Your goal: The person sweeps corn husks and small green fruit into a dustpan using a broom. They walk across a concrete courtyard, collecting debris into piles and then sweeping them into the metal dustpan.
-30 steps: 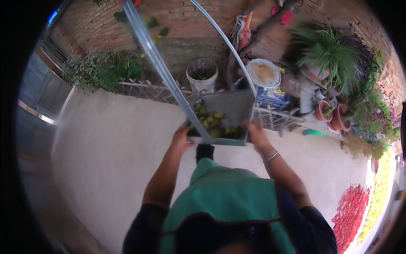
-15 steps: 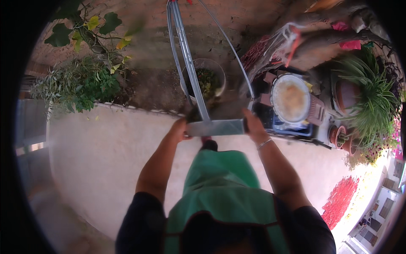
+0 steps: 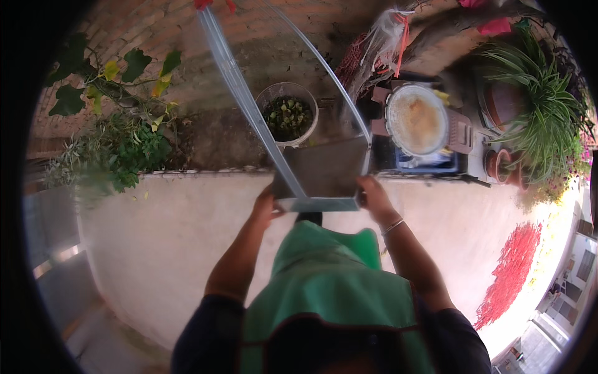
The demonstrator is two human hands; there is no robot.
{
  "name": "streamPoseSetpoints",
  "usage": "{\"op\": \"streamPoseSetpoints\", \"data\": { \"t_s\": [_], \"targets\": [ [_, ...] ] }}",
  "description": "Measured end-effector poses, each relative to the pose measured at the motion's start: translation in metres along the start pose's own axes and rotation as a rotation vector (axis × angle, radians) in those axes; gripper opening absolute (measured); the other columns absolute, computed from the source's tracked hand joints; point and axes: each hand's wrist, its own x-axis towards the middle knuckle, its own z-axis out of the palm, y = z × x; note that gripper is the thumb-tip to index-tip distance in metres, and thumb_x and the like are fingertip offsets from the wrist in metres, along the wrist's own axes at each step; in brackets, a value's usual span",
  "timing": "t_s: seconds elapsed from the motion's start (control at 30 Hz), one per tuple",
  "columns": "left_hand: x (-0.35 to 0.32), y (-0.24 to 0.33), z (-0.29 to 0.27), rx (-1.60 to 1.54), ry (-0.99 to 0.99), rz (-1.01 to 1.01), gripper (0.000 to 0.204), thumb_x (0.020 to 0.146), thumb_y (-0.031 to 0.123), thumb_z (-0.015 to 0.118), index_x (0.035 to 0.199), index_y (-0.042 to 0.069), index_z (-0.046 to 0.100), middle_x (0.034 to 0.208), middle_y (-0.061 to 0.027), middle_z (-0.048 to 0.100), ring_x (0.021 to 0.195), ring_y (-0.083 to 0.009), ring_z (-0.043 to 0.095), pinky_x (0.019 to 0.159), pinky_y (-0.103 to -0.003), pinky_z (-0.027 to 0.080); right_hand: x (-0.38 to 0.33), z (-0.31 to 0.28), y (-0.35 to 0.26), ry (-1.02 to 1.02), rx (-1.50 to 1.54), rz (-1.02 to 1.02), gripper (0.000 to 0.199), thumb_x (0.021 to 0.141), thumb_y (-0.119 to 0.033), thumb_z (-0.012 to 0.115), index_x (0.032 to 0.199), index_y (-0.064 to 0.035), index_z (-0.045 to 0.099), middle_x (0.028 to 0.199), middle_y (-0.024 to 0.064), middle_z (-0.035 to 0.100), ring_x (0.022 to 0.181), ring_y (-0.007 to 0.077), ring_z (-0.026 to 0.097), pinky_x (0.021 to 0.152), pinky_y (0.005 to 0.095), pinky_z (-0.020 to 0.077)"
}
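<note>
I hold a grey metal dustpan (image 3: 324,174) with a long handle in front of my chest. My left hand (image 3: 266,207) grips its lower left corner and my right hand (image 3: 372,194) grips its lower right corner. The pan's inside looks bare. Just beyond it, on a soil bed, stands a white bucket (image 3: 288,116) with green and yellow leaf scraps inside. The long handle (image 3: 240,100) runs up and away from the pan, passing left of the bucket.
A brick wall stands behind the soil bed. Leafy plants (image 3: 106,149) grow at left. A white basin (image 3: 416,119) with brownish contents sits on crates at right, beside a potted spiky plant (image 3: 536,118). Red flowers (image 3: 507,274) spread on the concrete floor at right.
A second ago the dustpan held leaf scraps; now it looks bare and the bucket holds leaves. My view has shifted toward the bucket and the pan has tilted.
</note>
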Motion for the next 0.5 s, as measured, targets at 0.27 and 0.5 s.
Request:
{"op": "streamPoseSetpoints", "data": {
  "t_s": [0.27, 0.5],
  "targets": [
    [-0.087, -0.153, 0.130, 0.211, -0.117, 0.157, 0.052, 0.079, 0.008, 0.040, 0.130, 0.020, 0.038, 0.084, -0.0021, 0.055, 0.062, -0.0107, 0.049, 0.059, -0.031, 0.047, -0.181, -0.188, 0.148, 0.016, 0.169, -0.146, 0.052, 0.084, -0.024, 0.041, 0.133, -0.0061, 0.031, 0.123, 0.0117, 0.046, 0.110, 0.0223, 0.048, 0.088, 0.0335, 0.0413],
    [-0.115, -0.272, 0.231, 0.710, -0.304, 0.838, 0.056, 0.072, 0.003, 0.042, 0.127, 0.013, 0.041, 0.105, -0.0129, 0.054, 0.086, -0.0221, 0.048, 0.073, -0.030, 0.040, -0.377, -0.237, 0.162, 0.119, 0.429, -0.864, 0.049, 0.091, -0.030, 0.038, 0.128, 0.0019, 0.035, 0.122, 0.0158, 0.047, 0.116, 0.0284, 0.043, 0.097, 0.0412, 0.0329]
  ]
}}
